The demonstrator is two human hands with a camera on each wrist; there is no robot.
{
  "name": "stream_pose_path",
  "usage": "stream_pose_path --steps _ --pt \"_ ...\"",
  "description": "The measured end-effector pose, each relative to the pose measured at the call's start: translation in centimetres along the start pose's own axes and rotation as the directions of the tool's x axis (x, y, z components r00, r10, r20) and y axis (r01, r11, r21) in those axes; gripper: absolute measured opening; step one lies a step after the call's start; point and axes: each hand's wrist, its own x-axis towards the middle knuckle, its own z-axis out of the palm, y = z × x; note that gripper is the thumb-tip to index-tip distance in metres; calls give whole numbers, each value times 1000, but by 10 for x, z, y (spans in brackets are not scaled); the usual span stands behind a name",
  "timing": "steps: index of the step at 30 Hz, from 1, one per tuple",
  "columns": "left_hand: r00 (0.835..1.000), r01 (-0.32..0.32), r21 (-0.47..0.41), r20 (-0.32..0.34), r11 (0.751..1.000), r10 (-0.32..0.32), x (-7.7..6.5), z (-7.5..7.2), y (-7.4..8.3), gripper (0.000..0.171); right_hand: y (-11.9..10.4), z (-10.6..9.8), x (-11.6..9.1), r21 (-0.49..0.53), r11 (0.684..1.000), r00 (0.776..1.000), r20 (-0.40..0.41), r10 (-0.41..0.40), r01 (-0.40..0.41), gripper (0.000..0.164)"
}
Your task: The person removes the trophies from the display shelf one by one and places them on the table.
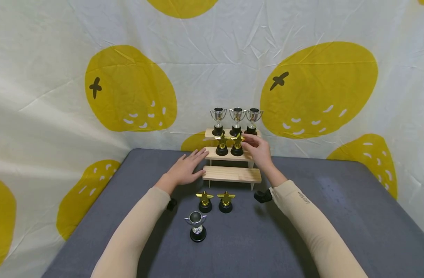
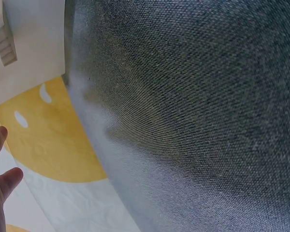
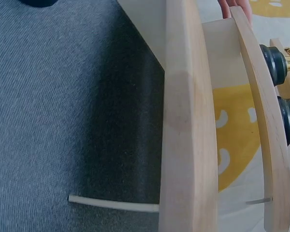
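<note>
A three-tier wooden display stand [image 1: 231,174] stands at the back of the table. My right hand [image 1: 259,151] pinches the right side of a gold star trophy [image 1: 237,146], whose black base is on the middle tier. Another gold star trophy [image 1: 222,146] stands just left of it. My left hand [image 1: 187,166], fingers extended, touches the stand's left ends. In the right wrist view, both black trophy bases [image 3: 274,65] show on the middle tier; the right hand is out of that view. Left fingers [image 2: 9,181] appear at the left wrist view's edge.
Three silver trophy cups [image 1: 237,116] stand on the top tier. In front of the stand, two gold star trophies [image 1: 205,202] and one silver cup [image 1: 197,226] are on the grey cloth-covered table [image 1: 302,231]. A patterned curtain [image 1: 218,77] hangs behind.
</note>
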Motion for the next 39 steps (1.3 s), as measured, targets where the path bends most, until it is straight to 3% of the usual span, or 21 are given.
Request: stream_pose_path --steps 11,27,39 --pt "1000 -9 -11 3 1000 9 -1 -1 1 72 -4 2 -2 75 997 999 -49 15 -11 35" --pt "1000 -7 -19 8 1000 7 -1 0 1 72 -17 -14 -11 96 995 999 -20 31 -29 37" --pt "1000 -5 -13 8 1000 5 -1 -1 1 72 -21 -23 -29 44 996 997 -4 -75 75 32"
